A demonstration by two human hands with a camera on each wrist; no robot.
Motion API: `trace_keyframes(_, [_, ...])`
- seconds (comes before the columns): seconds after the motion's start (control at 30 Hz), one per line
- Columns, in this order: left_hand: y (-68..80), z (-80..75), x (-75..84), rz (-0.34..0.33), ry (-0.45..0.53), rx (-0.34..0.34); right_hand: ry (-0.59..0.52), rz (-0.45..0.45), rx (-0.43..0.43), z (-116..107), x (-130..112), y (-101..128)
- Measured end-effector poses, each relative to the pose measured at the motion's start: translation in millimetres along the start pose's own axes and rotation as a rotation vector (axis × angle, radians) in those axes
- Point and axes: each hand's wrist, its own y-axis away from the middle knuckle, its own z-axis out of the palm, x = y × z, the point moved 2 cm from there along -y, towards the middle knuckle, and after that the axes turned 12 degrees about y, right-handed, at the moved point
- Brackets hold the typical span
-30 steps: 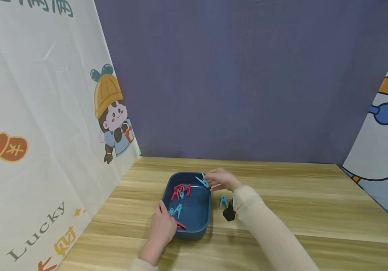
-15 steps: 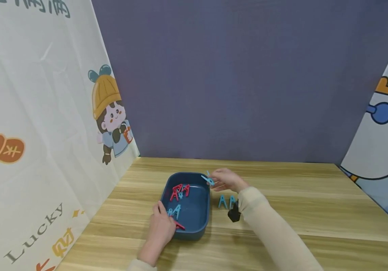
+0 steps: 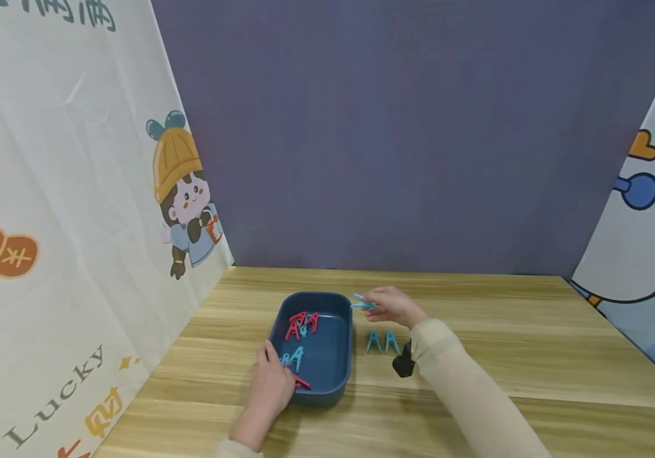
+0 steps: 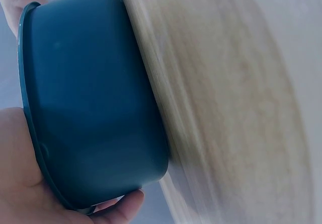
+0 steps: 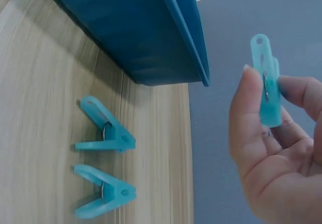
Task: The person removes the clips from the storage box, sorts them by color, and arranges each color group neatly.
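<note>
My right hand (image 3: 395,306) pinches a light blue clothespin (image 5: 266,83) between thumb and fingers, just off the far right corner of a dark blue plastic bin (image 3: 336,393). My left hand (image 3: 273,381) grips the bin's near left side, with fingers over the rim; the left wrist view shows the thumb side of this hand (image 4: 20,173) around the bin's corner. Several red clothespins (image 3: 293,331) and blue clothespins (image 3: 297,357) lie inside the bin. To its right, two light blue clothespins (image 5: 108,126) stand side by side on the table.
The bin stands on a wood-grain table (image 3: 476,356). A black object (image 3: 403,364) shows beside the right sleeve (image 3: 470,388). A grey-purple panel (image 3: 396,140) closes off the back, and printed white sheets (image 3: 75,191) flank the sides.
My right hand has moved right with its clothespin, away from over the bin's rim, and the clothespin has turned. A second table clothespin has come out from behind the arm. The left hand keeps its hold.
</note>
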Motion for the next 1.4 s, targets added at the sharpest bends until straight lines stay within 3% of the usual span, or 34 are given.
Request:
trace_keyframes(0.4, [0.8,1.6,-1.8,0.045,-0.002,0.051,-0.059,-0.011,0.000,-12.2,9.4,2.5])
trace_keyframes(0.77, [0.1,-1.1,1.0,-0.001,-0.015,-0.009,-0.063,0.043,0.062,-15.9,12.6,7.5])
trace_keyframes(1.13, [0.4,-2.4,2.3,-0.014,-0.009,-0.013,-0.065,0.073,0.105,-30.3,25.9,13.6])
trace_keyframes(1.4, [0.9,-2.6,2.5,0.017,-0.010,0.012,-0.067,0.068,0.098,-40.9,34.7,21.0])
